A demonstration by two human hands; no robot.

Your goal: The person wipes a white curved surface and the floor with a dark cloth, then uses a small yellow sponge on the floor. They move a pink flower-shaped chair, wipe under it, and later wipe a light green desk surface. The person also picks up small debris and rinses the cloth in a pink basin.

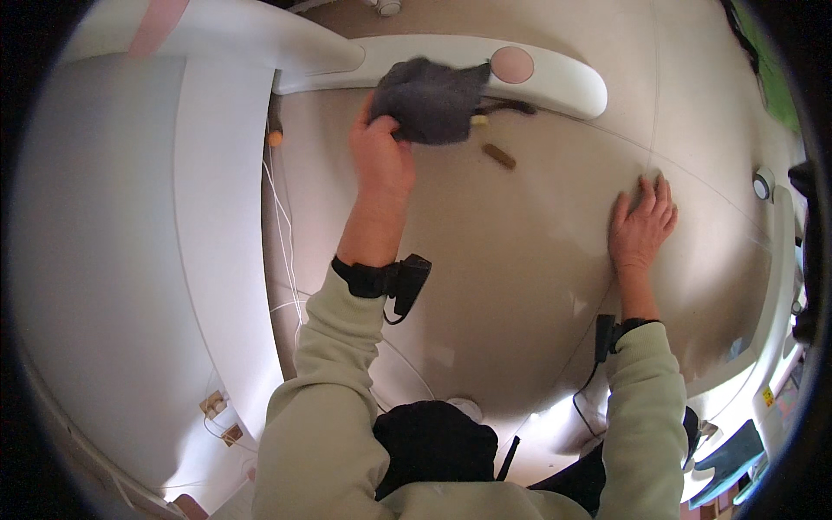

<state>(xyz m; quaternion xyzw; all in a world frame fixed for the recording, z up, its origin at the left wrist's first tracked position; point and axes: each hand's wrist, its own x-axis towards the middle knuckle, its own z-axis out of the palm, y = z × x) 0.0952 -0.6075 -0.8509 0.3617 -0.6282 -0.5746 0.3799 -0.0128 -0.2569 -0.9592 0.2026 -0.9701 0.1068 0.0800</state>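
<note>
My left hand [383, 153] grips the near left edge of a dark grey cloth [432, 101], thumb on top. The cloth partly covers a curved white furniture foot [565, 91] with a round pink inset [512, 65]. Just right of the cloth are a small yellowish piece [480, 120] and a dark strap-like item [517, 107]. A short brown object [499, 156] lies on the glossy beige floor [494, 260]. My right hand [642, 224] rests palm down on the floor at the right, fingers spread, holding nothing. Each wrist carries a black strapped device.
A large white panel [224, 227] stands along the left, with white cables [283, 227] and an orange-tipped item [275, 138] by its edge. Wall sockets with plugs [218, 409] show at lower left. Another white curved base [780, 260] and green fabric [767, 71] are at the right.
</note>
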